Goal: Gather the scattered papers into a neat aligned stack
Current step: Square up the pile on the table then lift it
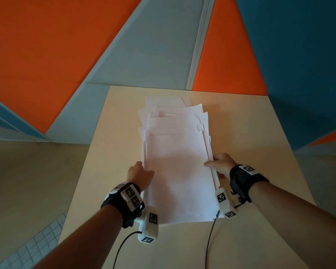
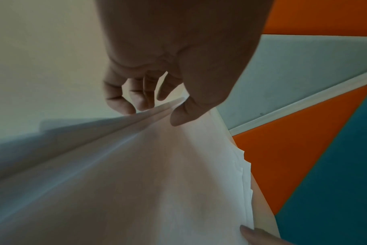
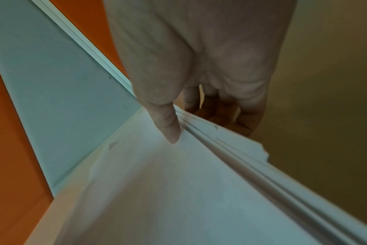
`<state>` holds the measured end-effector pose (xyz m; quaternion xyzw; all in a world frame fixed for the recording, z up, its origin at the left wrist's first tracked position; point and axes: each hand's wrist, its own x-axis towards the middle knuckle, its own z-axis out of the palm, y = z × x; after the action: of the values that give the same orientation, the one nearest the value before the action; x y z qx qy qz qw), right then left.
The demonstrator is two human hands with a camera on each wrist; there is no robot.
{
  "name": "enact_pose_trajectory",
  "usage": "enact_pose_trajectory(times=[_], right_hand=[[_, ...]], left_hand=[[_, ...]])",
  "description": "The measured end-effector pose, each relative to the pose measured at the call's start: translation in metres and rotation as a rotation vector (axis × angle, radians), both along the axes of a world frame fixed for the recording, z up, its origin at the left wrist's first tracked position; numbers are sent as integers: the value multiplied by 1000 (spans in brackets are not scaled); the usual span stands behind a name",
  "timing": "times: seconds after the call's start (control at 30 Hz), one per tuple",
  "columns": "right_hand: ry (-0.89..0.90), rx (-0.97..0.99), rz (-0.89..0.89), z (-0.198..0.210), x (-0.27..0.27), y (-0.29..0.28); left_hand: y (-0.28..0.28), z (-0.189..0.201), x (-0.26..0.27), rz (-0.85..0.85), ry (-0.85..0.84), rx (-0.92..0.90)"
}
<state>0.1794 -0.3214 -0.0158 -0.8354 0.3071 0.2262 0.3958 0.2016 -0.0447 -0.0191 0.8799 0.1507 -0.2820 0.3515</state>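
— Where are the papers (image 1: 179,171)?

— Centre of the frame, on the beige table (image 1: 260,133), far edges still fanned unevenly.

— And the hands?

— The left hand (image 1: 139,174) pinches the pile's left edge, thumb on top, fingers curled under. The right hand (image 1: 220,165) grips the right edge likewise.

A pale beige table (image 1: 250,133) fills the lower centre of the head view. A loose pile of white papers (image 1: 178,171) lies on its middle. The sheets' upper edges are fanned unevenly.
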Motion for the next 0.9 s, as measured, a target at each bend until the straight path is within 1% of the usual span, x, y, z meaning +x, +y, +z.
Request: enact_pose_trajectory(times=[0.1, 0.17, 0.23, 0.4, 0.5, 0.63, 0.77, 0.83, 0.9], right_hand=[[1, -68, 11, 1, 1, -4], [-1, -120, 19, 0, -1, -7], [-19, -134, 57, 0, -4, -10], [6, -158, 160, -1, -17, -11], [67, -99, 139, 0, -26, -9], [93, -9, 145, 2, -40, -8], [96, 23, 158, 0, -51, -10], [95, 28, 151, 1, -55, -10], [115, 7, 150, 4, -57, -9]], left_hand=[[0, 1, 2, 67, 35, -65], [1, 1, 3, 45, 28, -73], [2, 2, 3, 39, 34, -86], [6, 4, 2, 23, 38, -131], [10, 2, 0, 29, 31, -160], [14, -3, -2, 88, 4, -205], [13, -6, 1, 130, -6, -242], [11, -5, 3, 115, -38, -222], [10, -4, 4, 59, -54, -183]])
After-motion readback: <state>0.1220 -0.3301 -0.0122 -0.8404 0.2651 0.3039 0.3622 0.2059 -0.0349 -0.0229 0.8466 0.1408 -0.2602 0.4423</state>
